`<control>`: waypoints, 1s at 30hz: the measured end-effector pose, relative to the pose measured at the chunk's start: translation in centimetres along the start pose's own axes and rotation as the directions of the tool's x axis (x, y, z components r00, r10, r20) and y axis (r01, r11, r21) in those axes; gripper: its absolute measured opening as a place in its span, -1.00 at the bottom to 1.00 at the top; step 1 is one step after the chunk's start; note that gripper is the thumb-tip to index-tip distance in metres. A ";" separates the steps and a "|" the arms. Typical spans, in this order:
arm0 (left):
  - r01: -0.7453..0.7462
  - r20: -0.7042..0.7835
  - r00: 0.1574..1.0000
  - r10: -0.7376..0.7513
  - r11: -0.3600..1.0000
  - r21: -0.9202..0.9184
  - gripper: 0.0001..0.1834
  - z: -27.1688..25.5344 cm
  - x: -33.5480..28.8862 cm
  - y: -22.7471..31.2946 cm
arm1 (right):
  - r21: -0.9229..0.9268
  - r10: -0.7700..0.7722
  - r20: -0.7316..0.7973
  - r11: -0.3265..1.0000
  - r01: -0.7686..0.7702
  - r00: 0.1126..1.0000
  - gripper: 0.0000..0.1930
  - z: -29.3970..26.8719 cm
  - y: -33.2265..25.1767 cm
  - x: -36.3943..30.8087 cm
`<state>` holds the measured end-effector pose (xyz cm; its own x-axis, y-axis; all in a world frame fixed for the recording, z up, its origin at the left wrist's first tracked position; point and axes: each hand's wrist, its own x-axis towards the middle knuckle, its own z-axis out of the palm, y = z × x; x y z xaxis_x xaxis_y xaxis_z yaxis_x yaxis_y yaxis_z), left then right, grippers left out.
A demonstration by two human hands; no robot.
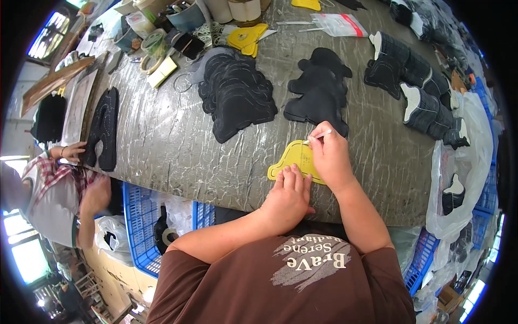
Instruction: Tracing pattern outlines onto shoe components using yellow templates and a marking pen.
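Note:
On the table in front of me lies a flat yellow template (pixel 288 157) with a rounded outline and slots along its edge. My left hand (pixel 287 195) rests on its near part, fingers stretched out flat. A slim white marking pen (pixel 324 134) is gripped in my right hand (pixel 330 154), its tip at the template's far edge. Whatever lies under the template is hidden. Beyond it are black cut pieces (pixel 318 89), overlapping in a row. To their left, a fanned stack of black pieces (pixel 237 94) carries thin pale lines.
Pots and tubs (pixel 189 19) crowd the far left of the worktable (pixel 162 135), near more yellow templates (pixel 248 39). Black shoe uppers (pixel 426 110) lie at right. Blue crates (pixel 141 229) stand below the near edge. A co-worker's hand (pixel 73 152) touches black pieces at left.

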<state>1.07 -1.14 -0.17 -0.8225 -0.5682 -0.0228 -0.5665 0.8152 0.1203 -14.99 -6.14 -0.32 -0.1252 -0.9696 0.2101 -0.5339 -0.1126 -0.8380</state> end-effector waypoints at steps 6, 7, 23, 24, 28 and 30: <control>-0.006 -0.003 1.000 0.006 1.000 0.014 -0.17 0.1 0.0 0.0 | 0.045 0.082 -0.029 0.996 -0.081 0.996 -0.90 -0.2 0.5 -0.4; -0.004 -0.004 1.000 0.004 1.000 0.014 -0.16 0.1 0.0 0.0 | 0.043 0.083 -0.031 0.996 -0.081 0.996 -0.90 -0.3 0.5 -0.5; -0.002 -0.012 1.000 0.002 1.000 0.020 -0.16 0.0 0.0 0.0 | 0.013 0.014 -0.120 1.000 -0.013 0.993 -0.91 -1.4 1.5 -4.3; -0.003 -0.012 1.000 0.003 1.000 0.020 -0.16 0.0 0.0 0.0 | 0.027 0.022 -0.117 0.999 -0.019 0.993 -0.91 -1.4 1.4 -4.5; -0.007 0.000 1.000 0.007 1.000 0.024 -0.16 -0.2 0.0 0.0 | 0.070 0.031 -0.130 0.997 -0.022 0.991 -0.91 -1.6 1.5 -5.1; -0.008 0.009 1.000 0.008 1.000 0.027 -0.16 -0.1 0.1 0.1 | 0.039 -0.025 -0.152 0.999 0.031 0.988 -0.91 -1.6 1.4 -4.9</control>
<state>0.99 -1.13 -0.02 -0.8275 -0.5607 -0.0310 -0.5609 0.8226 0.0936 -16.49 -1.21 -1.71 -0.2372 -0.9223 0.3052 -0.5048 -0.1514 -0.8499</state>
